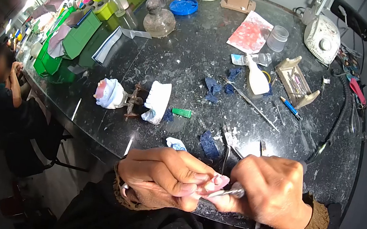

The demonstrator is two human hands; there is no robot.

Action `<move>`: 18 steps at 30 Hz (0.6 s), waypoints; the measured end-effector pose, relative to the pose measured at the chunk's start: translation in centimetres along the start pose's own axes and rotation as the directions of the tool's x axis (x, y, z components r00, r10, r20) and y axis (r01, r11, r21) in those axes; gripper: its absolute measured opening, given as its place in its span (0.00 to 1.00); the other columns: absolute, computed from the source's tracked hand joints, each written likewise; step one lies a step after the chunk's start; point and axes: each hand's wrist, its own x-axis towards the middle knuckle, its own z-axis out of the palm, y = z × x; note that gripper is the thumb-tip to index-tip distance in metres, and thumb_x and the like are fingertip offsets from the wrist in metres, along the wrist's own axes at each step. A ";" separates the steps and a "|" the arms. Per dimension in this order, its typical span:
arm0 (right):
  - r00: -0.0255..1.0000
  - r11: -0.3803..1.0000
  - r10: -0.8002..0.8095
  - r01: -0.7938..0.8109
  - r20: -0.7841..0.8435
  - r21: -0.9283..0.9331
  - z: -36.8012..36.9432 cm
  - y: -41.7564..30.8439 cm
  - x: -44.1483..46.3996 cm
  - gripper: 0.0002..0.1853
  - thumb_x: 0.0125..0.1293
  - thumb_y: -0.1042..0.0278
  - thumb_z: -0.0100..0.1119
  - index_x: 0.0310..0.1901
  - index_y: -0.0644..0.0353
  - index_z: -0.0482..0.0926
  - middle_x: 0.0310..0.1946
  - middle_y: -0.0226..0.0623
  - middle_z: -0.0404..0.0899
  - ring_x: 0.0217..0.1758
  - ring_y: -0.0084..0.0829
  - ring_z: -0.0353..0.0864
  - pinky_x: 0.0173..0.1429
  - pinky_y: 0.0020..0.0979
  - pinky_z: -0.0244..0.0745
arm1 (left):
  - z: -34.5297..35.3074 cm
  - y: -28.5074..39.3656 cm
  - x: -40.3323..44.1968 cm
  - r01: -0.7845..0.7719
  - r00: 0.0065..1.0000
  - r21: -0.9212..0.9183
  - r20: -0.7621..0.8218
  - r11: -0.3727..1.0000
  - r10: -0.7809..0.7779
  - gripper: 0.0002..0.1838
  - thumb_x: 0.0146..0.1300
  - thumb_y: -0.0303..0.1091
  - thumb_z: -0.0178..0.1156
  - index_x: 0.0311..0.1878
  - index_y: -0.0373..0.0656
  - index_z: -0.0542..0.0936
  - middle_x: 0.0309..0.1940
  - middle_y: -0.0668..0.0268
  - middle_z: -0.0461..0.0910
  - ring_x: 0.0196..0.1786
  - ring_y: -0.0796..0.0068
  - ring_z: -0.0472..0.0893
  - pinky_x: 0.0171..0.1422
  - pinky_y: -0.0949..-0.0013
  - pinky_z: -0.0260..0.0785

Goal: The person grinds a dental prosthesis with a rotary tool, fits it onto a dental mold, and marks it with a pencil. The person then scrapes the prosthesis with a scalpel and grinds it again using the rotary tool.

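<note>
My left hand [159, 173] is closed, its thumb and fingers pinching a small pink denture piece [218, 182] just above the table's front edge. My right hand [272, 192] wraps round a metal rotary handpiece [236, 190]. The handpiece's thin tip points left and lies against or right beside the pink piece; exact contact cannot be made out. Beyond the hands stands a small hinged articulator [135, 100] between a white plaster cast [157, 103] and another cast with pink and pale blue material [111, 94]. A green cylinder [181, 112] lies beside them.
Blue wax scraps [210, 144], a long metal tool [257, 107], a white bottle [257, 77] and a wooden tool rack [297, 81] lie on the dark table. A glass burner [159, 19] stands farther back. Green bins [78, 34] line the left, where another person [12, 95] sits.
</note>
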 end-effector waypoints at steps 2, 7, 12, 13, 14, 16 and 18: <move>0.997 0.998 0.057 -0.057 -0.047 0.007 0.2 0.1 0.0 0.25 0.54 0.45 0.63 0.18 0.54 0.63 0.11 0.27 0.65 0.11 0.25 0.71 0.14 0.27 0.63 | 0.0 0.0 0.0 0.001 1.000 0.022 -0.005 1.000 -0.001 0.15 0.49 0.28 0.71 0.26 0.40 0.70 0.24 0.62 0.72 0.26 0.65 0.83 0.27 0.68 0.81; 0.999 0.999 -0.036 0.036 -0.010 0.000 0.2 0.2 -0.2 0.24 0.53 0.46 0.64 0.19 0.55 0.64 0.11 0.27 0.63 0.11 0.26 0.71 0.14 0.27 0.64 | 0.1 0.2 -0.2 0.039 0.998 -0.148 -0.047 0.988 -0.047 0.11 0.46 0.18 0.68 0.27 0.36 0.74 0.28 0.57 0.77 0.34 0.61 0.84 0.36 0.66 0.81; 0.999 0.999 -0.006 0.008 -0.037 0.041 0.1 0.1 0.0 0.23 0.48 0.48 0.68 0.19 0.57 0.67 0.12 0.29 0.65 0.12 0.29 0.70 0.15 0.29 0.63 | 0.3 0.7 -0.2 0.140 0.984 -0.211 -0.083 0.967 -0.160 0.10 0.44 0.13 0.65 0.25 0.36 0.75 0.28 0.56 0.79 0.36 0.61 0.84 0.38 0.65 0.81; 1.000 0.999 -0.006 0.007 -0.018 0.044 0.0 0.0 0.0 0.23 0.46 0.49 0.70 0.19 0.58 0.69 0.12 0.30 0.65 0.11 0.30 0.69 0.15 0.30 0.63 | 0.4 0.9 -0.2 0.167 0.978 -0.212 -0.088 0.963 -0.189 0.10 0.44 0.13 0.65 0.25 0.36 0.75 0.27 0.57 0.79 0.36 0.62 0.84 0.38 0.65 0.81; 0.999 0.998 -0.052 0.052 -0.018 0.019 0.3 0.1 -0.2 0.23 0.46 0.49 0.70 0.18 0.58 0.68 0.11 0.30 0.65 0.11 0.30 0.69 0.15 0.30 0.63 | 0.4 0.9 -0.1 0.192 0.972 -0.214 -0.092 0.958 -0.216 0.10 0.44 0.12 0.64 0.24 0.37 0.74 0.26 0.58 0.79 0.35 0.63 0.85 0.37 0.65 0.81; 0.996 0.999 -0.040 0.042 -0.078 0.033 0.5 0.3 -0.2 0.24 0.46 0.49 0.70 0.18 0.58 0.67 0.11 0.30 0.64 0.11 0.30 0.69 0.15 0.30 0.62 | 0.4 0.8 -0.1 0.208 0.972 -0.184 -0.072 0.961 -0.224 0.11 0.47 0.19 0.68 0.24 0.39 0.72 0.25 0.61 0.76 0.32 0.61 0.84 0.36 0.62 0.81; 0.992 0.997 0.021 -0.012 -0.121 0.070 0.5 0.2 -0.1 0.24 0.47 0.47 0.69 0.18 0.58 0.67 0.12 0.31 0.64 0.11 0.30 0.68 0.15 0.30 0.61 | 0.4 0.7 -0.1 0.222 0.967 -0.215 -0.073 0.951 -0.243 0.13 0.48 0.22 0.70 0.24 0.40 0.71 0.24 0.63 0.75 0.31 0.62 0.84 0.36 0.60 0.82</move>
